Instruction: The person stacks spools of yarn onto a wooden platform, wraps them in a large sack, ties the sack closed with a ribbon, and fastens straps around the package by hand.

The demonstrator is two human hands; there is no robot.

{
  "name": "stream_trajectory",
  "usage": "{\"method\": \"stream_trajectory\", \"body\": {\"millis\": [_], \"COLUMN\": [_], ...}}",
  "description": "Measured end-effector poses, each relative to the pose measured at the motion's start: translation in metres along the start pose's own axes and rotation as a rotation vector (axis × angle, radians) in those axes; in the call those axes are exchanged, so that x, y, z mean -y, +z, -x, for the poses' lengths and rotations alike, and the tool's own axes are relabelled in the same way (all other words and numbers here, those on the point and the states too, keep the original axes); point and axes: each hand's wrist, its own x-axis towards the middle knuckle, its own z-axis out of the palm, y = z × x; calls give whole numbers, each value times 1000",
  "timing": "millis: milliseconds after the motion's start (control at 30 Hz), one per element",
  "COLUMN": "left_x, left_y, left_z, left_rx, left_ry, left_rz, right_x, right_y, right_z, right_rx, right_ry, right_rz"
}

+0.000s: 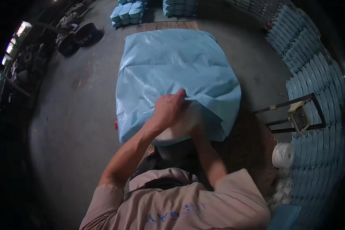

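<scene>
A large light-blue plastic sheet [176, 57] lies creased over a broad, bulky shape in front of me. Near its close edge, my left hand [169, 109] is closed on a gathered fold of the sheet. My right hand [194, 128] is just beside and below it, at the lifted edge, smeared by motion with its fingers hidden. Between the two hands is a pale, blurred patch that I cannot make out. The fold opens into a darker hollow on the right.
Wooden boards [166, 25] show behind the sheet, with blue bundles [128, 13] beyond. Tall stacks of folded blue material [314, 73] line the right. A black metal frame [283, 103] holds a boxy device [299, 117] near a white twine roll [283, 155]. Dark tubs [86, 34] stand left.
</scene>
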Motion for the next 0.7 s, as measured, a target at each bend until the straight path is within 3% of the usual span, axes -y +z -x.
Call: {"method": "stream_trajectory", "body": {"millis": [67, 100, 133, 200, 233, 267, 300, 367, 400, 433, 467, 500, 533, 567, 600, 667, 700], "left_x": [16, 26, 44, 78, 62, 93, 80, 109, 118, 121, 125, 123, 116, 108, 106, 112, 97], "left_y": [11, 25, 45, 62, 45, 64, 62, 93, 105, 114, 121, 124, 131, 139, 141, 148, 141], "left_z": [3, 3, 19, 22, 22, 25, 27, 38, 45, 48, 48, 47, 41, 36, 36, 33, 28], "left_rx": [117, 248, 207, 216, 249, 298, 306, 266, 239, 201, 245, 284, 298, 247, 193, 153, 153], "left_ry": [-86, -165, -63, -194, -349, -345, -409, -323, -242, -173, -203, -238, -231, -221, -220, -247, -206], "left_rz": [85, 166, 222, 117, 238, 363, 361, 129, 106, 83, 24, -41, -51, -74, -101, -12, -89], "right_x": [55, 76, 83, 52, 19, -13, -44, -136, -190, -257, -316, -394, -445, -472, -508, -558, -574], "right_y": [-4, -12, -23, -51, -75, -109, -135, -135, -135, -172, -162, -137, -162, -209, -234, -238, -237], "right_z": [-24, -37, -45, -33, -11, 17, 52, 167, 230, 258, 333, 424, 463, 461, 474, 512, 515], "right_rx": [212, 409, 585, 806, 716, 928, 1125, 952, 725, 824, 340, 106, 17, -37, 57, 8, 11], "right_ry": [18, 50, 92, 206, 305, 300, 300, 786, 997, 1215, 1380, 1166, 1360, 1382, 1562, 1484, 1477], "right_rz": [-424, -853, -1281, -2151, -2129, -1608, -1083, -1518, -1401, -901, -964, -549, -229, 123, 62, 373, 348]}}
